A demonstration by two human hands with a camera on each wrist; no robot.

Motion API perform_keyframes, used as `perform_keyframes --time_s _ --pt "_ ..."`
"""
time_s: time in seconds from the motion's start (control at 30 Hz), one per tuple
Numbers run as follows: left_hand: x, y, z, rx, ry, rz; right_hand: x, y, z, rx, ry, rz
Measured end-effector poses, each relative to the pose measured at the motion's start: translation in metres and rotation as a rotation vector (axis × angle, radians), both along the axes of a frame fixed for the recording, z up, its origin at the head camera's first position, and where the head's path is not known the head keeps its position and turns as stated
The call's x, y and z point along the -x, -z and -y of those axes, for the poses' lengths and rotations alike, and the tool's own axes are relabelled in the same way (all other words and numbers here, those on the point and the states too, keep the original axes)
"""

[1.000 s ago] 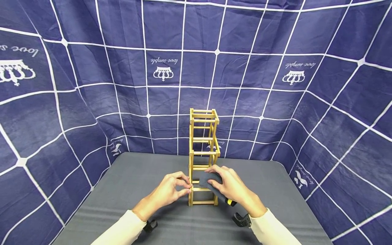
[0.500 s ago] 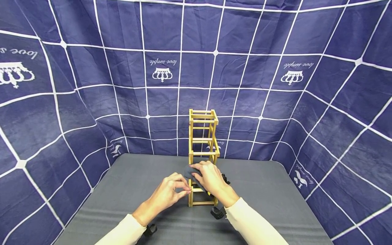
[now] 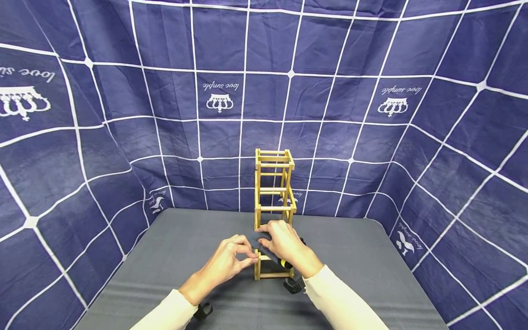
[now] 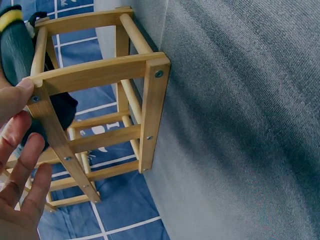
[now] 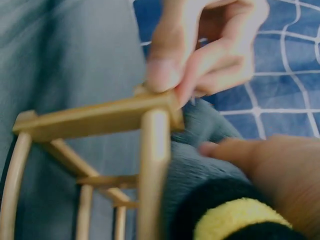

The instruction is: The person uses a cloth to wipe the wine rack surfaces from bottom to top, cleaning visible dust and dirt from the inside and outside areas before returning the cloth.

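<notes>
A light wooden rack point(image 3: 275, 209) of posts and rungs stands stepped on the grey surface. At its near left corner my left hand point(image 3: 231, 256) pinches the top of a low post; in the left wrist view the thumb point(image 4: 22, 90) lies on that corner. My right hand point(image 3: 284, 240) holds a soft grey cloth item point(image 5: 205, 157) with a black and yellow band point(image 5: 240, 220), its fingers over the item's upper side. The item lies across the rack's lower part, just beyond the left fingertips. In the head view the right hand hides some of the rack's middle.
Grey cloth point(image 3: 198, 229) covers the surface under the rack. Behind and at both sides hangs a blue curtain point(image 3: 330, 101) with white grid lines. Black straps point(image 3: 294, 285) sit at both wrists, below the cream sleeves.
Over the first half second my right hand moved left with the grey cloth item, in over the rack. Since then it has stayed about there. The left hand keeps its pinch on the corner.
</notes>
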State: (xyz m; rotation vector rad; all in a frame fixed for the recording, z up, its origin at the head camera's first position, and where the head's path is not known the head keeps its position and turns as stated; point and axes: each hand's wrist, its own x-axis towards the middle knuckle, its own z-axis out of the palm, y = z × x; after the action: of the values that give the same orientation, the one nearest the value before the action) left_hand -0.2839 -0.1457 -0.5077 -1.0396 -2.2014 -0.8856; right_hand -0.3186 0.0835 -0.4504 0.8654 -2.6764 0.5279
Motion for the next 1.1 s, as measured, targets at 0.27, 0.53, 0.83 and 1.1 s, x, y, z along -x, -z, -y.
perform_keyframes --time_s 0.27,0.53,0.83,1.1 --pt "-0.001 0.003 -0.002 -0.019 0.044 0.101 0.002 0.016 -0.002 0.077 0.115 -0.105" --pt "0.003 0.0 -0.002 0.001 0.04 0.153 -0.005 0.006 -0.011 0.29 0.06 -0.448" --pt "0.003 -0.004 -0.001 0.032 0.033 0.15 0.009 0.018 0.004 0.218 0.143 -0.4" --pt "0.004 -0.006 -0.002 0.042 0.022 0.118 0.008 0.022 0.009 0.157 0.216 -0.184"
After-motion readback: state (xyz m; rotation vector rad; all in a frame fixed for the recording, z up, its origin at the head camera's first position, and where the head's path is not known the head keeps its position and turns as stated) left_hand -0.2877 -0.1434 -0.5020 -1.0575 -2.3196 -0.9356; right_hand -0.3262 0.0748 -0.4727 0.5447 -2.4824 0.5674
